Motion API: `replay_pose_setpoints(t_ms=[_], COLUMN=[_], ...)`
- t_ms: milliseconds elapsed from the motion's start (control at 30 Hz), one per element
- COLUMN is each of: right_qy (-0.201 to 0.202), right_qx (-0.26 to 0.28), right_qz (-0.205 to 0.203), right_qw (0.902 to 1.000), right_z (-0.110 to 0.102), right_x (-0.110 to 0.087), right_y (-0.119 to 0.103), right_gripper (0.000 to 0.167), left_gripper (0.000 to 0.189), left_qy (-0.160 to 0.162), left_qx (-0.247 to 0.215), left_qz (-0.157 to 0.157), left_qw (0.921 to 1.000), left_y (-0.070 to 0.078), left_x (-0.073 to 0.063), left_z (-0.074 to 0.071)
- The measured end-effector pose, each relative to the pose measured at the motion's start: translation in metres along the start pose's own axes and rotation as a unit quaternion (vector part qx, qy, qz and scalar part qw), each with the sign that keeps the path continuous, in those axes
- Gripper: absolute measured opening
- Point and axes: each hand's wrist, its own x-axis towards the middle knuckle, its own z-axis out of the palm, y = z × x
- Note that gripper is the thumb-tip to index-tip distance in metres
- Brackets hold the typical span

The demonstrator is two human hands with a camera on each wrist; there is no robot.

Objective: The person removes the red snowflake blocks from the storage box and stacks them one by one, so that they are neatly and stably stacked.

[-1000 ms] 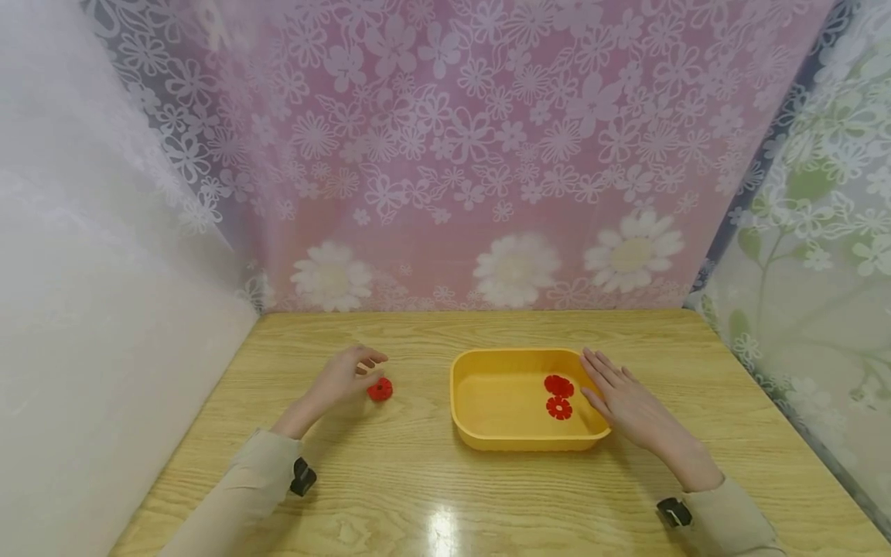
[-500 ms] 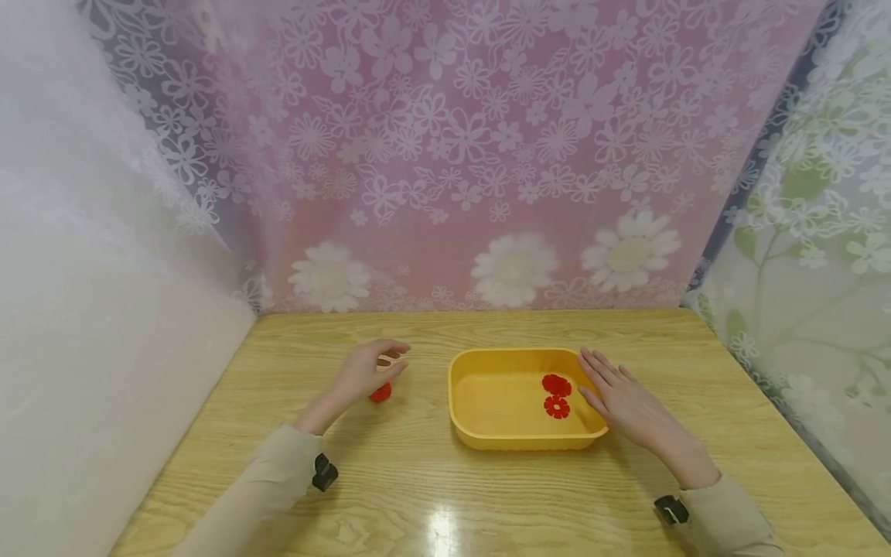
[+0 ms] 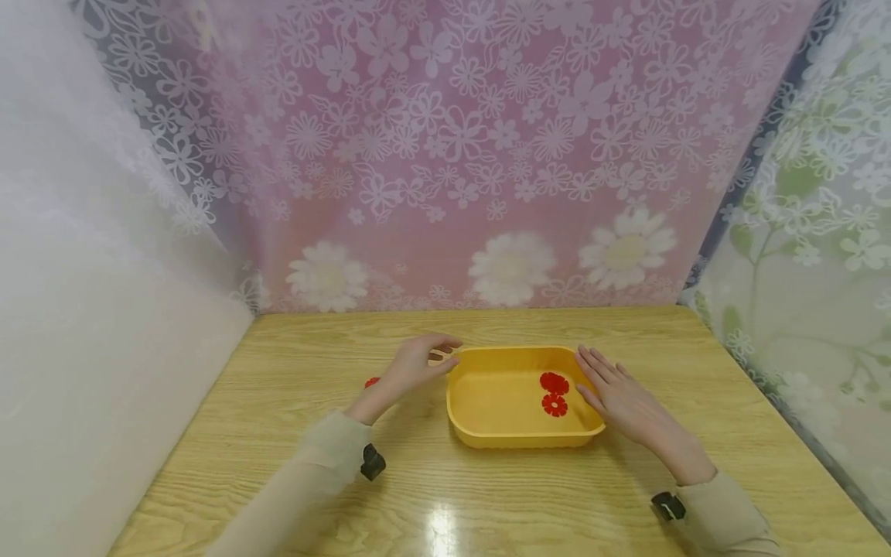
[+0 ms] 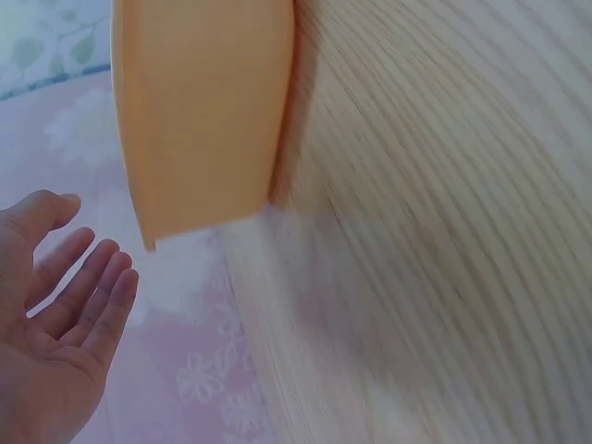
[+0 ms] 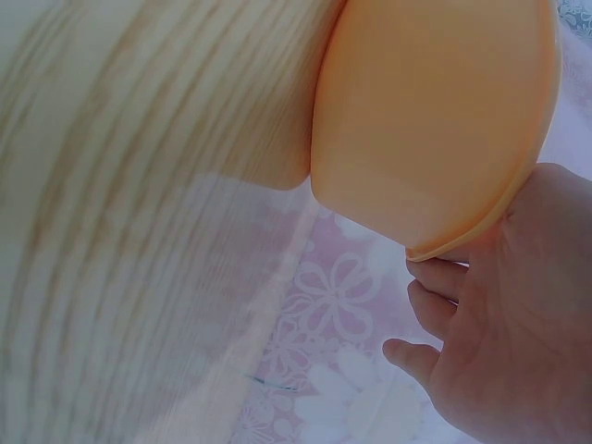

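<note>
My left hand (image 3: 421,363) hovers at the left end of a yellow plastic tray (image 3: 525,441), its fingers loosely bent. In the left wrist view nothing shows between the thumb and fingers of that hand (image 4: 65,324). My right hand (image 3: 629,406) rests on the tray's right rim with fingers straight. The right wrist view shows the tray's outer wall (image 5: 425,120) against this hand (image 5: 518,314). Red flower-shaped plastic discs (image 3: 554,404) lie inside the tray towards its right end. Another red disc (image 3: 372,382) lies on the table, mostly hidden behind my left wrist.
The wood-grained table (image 3: 313,348) runs back to a pink flowered curtain (image 3: 418,193). A pale wall covering (image 3: 104,294) stands on the left, a leaf-patterned one (image 3: 800,271) on the right.
My left hand has moved right, from beside the red disc on the table to the tray's left end. That disc stays on the table. The right hand keeps its place on the rim.
</note>
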Motion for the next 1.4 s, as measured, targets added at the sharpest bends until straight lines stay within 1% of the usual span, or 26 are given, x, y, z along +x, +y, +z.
replay_pose_setpoints(t_ms=[200, 400, 533, 633, 700, 800, 900, 1167, 1300, 1400], right_qy=[0.007, 0.0, 0.003, 0.013, 0.013, 0.009, 0.001, 0.002, -0.001, -0.002], right_qx=[-0.004, -0.005, -0.01, -0.018, -0.019, -0.02, -0.021, -0.021, -0.015, -0.014], right_qz=[-0.005, 0.0, 0.002, -0.003, -0.003, -0.001, 0.002, -0.003, -0.002, 0.002], right_qw=[1.0, 1.0, 0.9999, 0.9997, 0.9997, 0.9998, 0.9998, 0.9998, 0.9999, 0.9999], right_z=[0.0, -0.002, -0.002, -0.001, -0.001, -0.001, 0.0, 0.0, -0.001, -0.001], right_x=[0.0, 0.0, 0.0, 0.0, 0.0, 0.0, 0.0, -0.001, -0.001, -0.001], right_y=[0.0, -0.002, -0.001, -0.001, -0.001, -0.001, 0.0, 0.0, 0.0, -0.001], right_gripper=[0.063, 0.062, 0.062, 0.061, 0.062, 0.062, 0.062, 0.062, 0.063, 0.063], left_gripper=[0.039, 0.038, 0.039, 0.039, 0.038, 0.038, 0.039, 0.035, 0.036, 0.036], left_qy=[-0.041, -0.059, -0.072, -0.085, -0.095, -0.118, -0.135, -0.172, -0.185, -0.193], left_qx=[-0.012, -0.01, 0.02, 0.049, 0.059, 0.061, 0.06, 0.07, 0.085, 0.1], left_qz=[0.024, 0.054, 0.059, 0.064, 0.066, 0.067, 0.068, 0.089, 0.088, 0.092], left_qw=[0.9988, 0.9968, 0.9955, 0.9931, 0.9915, 0.9888, 0.9866, 0.9785, 0.9752, 0.9718], left_y=[0.02, 0.044, 0.059, 0.067, 0.07, 0.073, 0.073, 0.071, 0.071, 0.072], left_x=[0.021, 0.037, 0.045, 0.051, 0.054, 0.057, 0.06, 0.064, 0.064, 0.064], left_z=[0.025, 0.046, 0.058, 0.068, 0.076, 0.086, 0.094, 0.115, 0.123, 0.125])
